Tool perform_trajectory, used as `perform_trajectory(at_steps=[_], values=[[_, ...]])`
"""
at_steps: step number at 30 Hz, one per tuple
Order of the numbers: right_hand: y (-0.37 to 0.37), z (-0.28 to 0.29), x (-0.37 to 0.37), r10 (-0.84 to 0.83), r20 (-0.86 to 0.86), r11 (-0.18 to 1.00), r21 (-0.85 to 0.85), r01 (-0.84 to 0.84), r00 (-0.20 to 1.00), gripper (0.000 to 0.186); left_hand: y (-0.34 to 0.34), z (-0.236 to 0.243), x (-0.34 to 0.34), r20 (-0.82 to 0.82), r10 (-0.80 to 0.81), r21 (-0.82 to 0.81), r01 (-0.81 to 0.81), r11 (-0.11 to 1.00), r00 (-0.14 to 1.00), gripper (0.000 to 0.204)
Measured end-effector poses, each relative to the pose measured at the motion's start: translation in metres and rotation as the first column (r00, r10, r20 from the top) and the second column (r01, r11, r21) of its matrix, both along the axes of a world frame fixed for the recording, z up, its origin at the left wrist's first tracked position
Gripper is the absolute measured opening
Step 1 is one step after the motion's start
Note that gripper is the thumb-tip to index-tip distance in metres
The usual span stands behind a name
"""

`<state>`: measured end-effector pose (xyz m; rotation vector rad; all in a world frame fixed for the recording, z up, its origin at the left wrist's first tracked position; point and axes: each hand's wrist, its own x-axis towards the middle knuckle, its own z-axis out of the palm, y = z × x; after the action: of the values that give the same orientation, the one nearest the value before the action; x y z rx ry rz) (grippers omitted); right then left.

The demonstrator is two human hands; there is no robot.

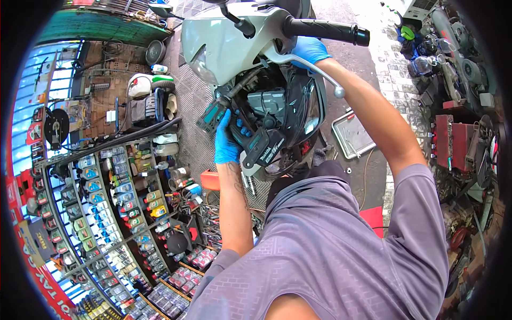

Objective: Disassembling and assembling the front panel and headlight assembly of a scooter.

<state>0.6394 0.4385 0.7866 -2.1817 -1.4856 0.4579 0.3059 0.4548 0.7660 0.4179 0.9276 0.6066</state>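
Note:
My left hand [228, 144], in a blue glove, is wrapped round the grip of a black and teal cordless power tool [256, 143], with its head [212, 116] and dark extension pointing up into the front of the scooter [218, 42]. My right hand [309, 52], also gloved, reaches behind the silver brake lever [330, 80] below the handlebar grip [325, 30]; its fingers are mostly hidden by the scooter. The dark open front section [269, 104] shows housings and hoses under the pale green upper cover.
Shelves of bottles and packages [96, 197] line the left. A grey tray [349, 136] and a cable lie on the floor at right. An orange case [210, 180] and scattered hand tools sit lower left. Red metal boxes [456, 141] and machinery stand along the far right.

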Motion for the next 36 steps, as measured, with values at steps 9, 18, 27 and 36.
perform_trajectory(at_steps=[9, 18, 27, 36], values=[[-0.022, -0.033, -0.016, 0.029, 0.142, 0.956, 0.284, -0.069, 0.989, 0.029, 0.001, -0.001, -0.002, 0.001, -0.008, -0.025, 0.008, 1.000, 1.000, 0.026], [-0.019, 0.002, -0.019, 0.027, 0.046, 0.998, 0.056, -0.029, 0.999, 0.042, -0.001, 0.001, -0.002, 0.002, -0.002, -0.016, 0.002, 1.000, 1.000, 0.026], [-0.007, -0.026, 0.014, 0.324, 0.203, 0.925, 0.138, -0.355, 0.924, 0.023, -0.001, 0.002, 0.001, -0.026, -0.012, -0.013, 0.012, 1.000, 1.000, 0.025], [-0.027, 0.013, -0.001, 0.256, 0.213, 0.960, 0.061, -0.274, 0.943, 0.017, 0.001, -0.002, -0.003, 0.000, -0.036, -0.017, 0.036, 0.999, 0.999, 0.025]])
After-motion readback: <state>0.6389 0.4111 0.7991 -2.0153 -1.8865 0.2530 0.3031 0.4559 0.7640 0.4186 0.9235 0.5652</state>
